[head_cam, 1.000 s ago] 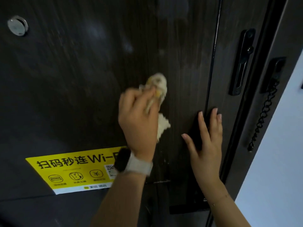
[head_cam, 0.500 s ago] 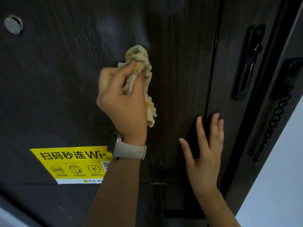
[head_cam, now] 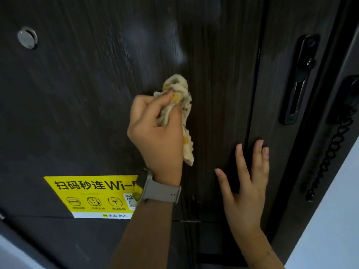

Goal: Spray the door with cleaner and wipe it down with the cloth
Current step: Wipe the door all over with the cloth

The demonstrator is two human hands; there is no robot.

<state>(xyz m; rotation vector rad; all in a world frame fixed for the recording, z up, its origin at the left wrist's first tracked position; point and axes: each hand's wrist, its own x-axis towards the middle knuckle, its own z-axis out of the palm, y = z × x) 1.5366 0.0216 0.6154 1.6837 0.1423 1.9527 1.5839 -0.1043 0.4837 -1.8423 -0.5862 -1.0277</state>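
Currently wiping door (head_cam: pixel 77 105), centre frame: left hand (head_cam: pixel 157 133) fingers curled round bunched cloth (head_cam: pixel 180 105); right hand (head_cam: pixel 246 183) flat, fingers straight, bracing lower right. Advise spreading cloth flatter, overlapping strokes.

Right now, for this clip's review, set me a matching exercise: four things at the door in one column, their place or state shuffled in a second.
1. cloth
2. right hand
3. peephole
4. chain

A. upper left of the door
B. hanging at the right by the frame
C. bunched in the left hand
D. flat on the door, fingers straight

Pairs: 1-C, 2-D, 3-A, 4-B
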